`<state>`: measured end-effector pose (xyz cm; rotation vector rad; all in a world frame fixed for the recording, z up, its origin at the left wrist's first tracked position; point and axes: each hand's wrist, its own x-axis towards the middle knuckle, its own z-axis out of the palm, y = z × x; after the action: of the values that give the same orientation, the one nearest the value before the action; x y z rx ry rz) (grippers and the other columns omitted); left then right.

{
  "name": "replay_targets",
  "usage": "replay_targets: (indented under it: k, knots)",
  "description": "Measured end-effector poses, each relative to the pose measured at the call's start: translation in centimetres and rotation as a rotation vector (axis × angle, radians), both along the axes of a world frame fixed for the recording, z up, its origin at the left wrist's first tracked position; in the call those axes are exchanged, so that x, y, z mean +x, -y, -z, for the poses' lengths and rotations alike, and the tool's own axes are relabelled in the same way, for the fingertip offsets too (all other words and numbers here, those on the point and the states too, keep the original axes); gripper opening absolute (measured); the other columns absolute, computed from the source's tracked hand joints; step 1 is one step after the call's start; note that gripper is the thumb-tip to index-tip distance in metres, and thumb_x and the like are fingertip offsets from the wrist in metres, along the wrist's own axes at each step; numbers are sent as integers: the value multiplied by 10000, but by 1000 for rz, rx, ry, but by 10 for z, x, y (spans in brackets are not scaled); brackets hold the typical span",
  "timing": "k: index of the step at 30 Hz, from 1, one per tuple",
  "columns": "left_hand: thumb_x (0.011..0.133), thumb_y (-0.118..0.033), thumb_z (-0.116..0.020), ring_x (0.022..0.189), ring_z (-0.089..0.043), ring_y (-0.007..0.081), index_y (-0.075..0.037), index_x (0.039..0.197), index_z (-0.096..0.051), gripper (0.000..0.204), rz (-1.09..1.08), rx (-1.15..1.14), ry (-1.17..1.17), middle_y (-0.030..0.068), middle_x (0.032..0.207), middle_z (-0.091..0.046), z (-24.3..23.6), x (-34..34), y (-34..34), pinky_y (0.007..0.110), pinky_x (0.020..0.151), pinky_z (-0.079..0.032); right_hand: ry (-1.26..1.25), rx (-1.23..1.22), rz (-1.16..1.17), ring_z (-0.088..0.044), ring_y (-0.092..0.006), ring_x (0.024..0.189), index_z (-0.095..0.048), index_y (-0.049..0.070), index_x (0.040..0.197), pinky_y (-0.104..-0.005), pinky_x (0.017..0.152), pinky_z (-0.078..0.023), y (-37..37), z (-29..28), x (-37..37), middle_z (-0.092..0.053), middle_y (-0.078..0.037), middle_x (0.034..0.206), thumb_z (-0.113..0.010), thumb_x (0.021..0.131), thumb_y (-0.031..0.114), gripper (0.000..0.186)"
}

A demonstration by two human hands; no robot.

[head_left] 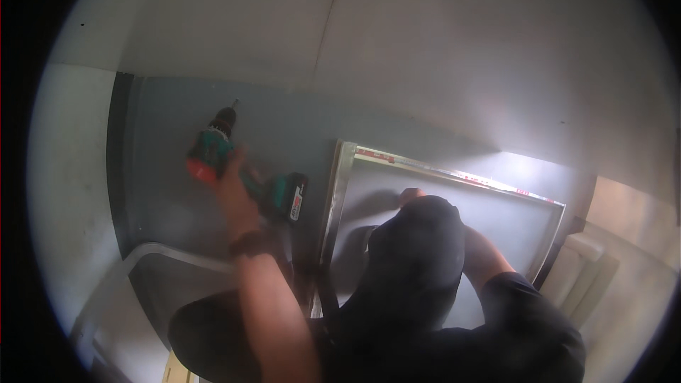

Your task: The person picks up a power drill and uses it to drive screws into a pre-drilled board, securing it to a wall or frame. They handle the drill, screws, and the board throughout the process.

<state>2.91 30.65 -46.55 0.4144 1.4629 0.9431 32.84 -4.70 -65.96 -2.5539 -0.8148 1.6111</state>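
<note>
My left hand (233,174) is wrapped round a green and black cordless drill (211,147) with a red rear end. Its battery (292,197) sticks out to the right of the hand. The drill's thin bit (236,103) points away from me, its tip at the far part of a grey surface (170,213); whether it touches cannot be made out. Only a little of my right hand (411,195) shows, over a pale panel inside a metal frame (454,176). A dark rounded shape (418,255), perhaps my knee, hides most of that hand and its fingers.
Beyond the grey surface stand pale panels (234,21) with a seam between them and two dark round holes nearby. A pale curved tube (170,250) lies at the left. White ribbed parts (578,269) stand at the right. A light wooden piece (177,369) shows at the lower left.
</note>
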Motion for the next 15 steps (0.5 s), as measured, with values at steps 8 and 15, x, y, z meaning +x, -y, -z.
replay_targets:
  k: [8,15]
  knots:
    - [837,-44,-680,752,-585,136,-58,1085,-593,263,190,157,38,69,1047,-654,-18,35,-24,255,570,-475,109,147,-244,-659,-226,976,-737,134,952,-353,865,-543,84,67,114,-687,-66,1049,-712,782,190,181]
    - [827,-49,-679,759,-585,146,-49,1077,-582,268,-8,191,-33,72,1038,-642,-55,-15,-39,275,564,-464,-451,-116,-121,-692,-205,917,-717,55,1058,-349,800,-570,-120,-160,57,-720,-93,992,-617,946,258,253]
